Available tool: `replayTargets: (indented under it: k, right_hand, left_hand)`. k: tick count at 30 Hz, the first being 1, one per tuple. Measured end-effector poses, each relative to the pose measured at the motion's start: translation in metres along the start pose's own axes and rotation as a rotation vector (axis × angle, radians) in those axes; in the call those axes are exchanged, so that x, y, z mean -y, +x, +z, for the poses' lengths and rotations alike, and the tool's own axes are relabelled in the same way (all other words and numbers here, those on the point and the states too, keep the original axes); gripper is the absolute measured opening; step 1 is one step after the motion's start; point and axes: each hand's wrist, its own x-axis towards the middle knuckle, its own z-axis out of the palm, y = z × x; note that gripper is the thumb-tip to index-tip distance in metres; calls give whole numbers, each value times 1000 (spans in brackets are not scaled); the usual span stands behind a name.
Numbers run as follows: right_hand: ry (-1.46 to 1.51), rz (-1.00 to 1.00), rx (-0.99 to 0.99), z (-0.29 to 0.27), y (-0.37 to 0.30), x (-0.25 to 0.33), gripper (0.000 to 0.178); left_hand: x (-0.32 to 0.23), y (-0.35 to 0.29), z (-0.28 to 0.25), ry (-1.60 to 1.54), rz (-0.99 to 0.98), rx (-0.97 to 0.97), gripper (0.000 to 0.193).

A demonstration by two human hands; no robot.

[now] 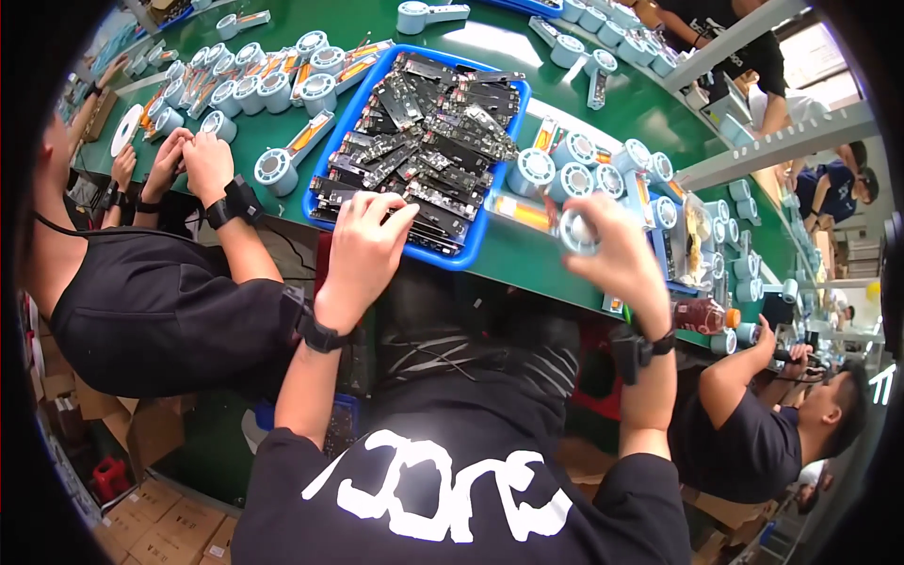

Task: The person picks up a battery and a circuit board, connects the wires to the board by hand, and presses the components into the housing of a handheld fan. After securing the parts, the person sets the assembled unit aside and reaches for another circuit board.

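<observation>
Fingers of the right hand [617, 254] grip a round fan part [576, 232]; left hand [365, 247] fingers pinch a black board [414, 202] in the blue tray [482, 231].

The right hand [617, 254] is motion-blurred, and so is the round pale part [577, 232] in it, so its grip cannot be made out. The left hand [363, 250] covers the near edge of the blue tray [331, 160]. Far parts on the surface [650, 108] are too small to tell.

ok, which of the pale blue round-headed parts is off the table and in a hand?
The one in the right hand, its round part held above the green table edge, right of the blue tray. All others lie on the table.
</observation>
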Motion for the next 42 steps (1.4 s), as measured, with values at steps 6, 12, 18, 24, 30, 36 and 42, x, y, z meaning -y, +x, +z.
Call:
replayTargets:
  k: [6, 12, 18, 24, 30, 36, 42]
  right_hand:
    - [106, 4, 35, 20, -16, -19, 46]
    - [18, -136, 211, 33, -5, -30, 44]
    - [-104, -217, 123, 50, -4, -39, 47]
    - [-291, -333, -181, 69, -14, -43, 45]
    - [234, 151, -489, 97, -66, -20, 44]
    - [527, 409, -605, 135, -57, -2, 41]
    - [120, -143, -612, 115, -44, -33, 20]
  left_hand:
    - [11, 7, -5, -34, 152, 165, 15]
    - [16, 8, -9, -51, 193, 385, 15]
    - [15, 17, -13, -125, 158, 395, 15]
    - [-8, 14, -23, -333, -129, 386, 14]
    - [-71, -36, 12, -1218, -850, 288, 38]
    - [-107, -69, 65, -1573, -882, 128, 52]
    - [-123, -53, 96, -699, -732, 267, 48]
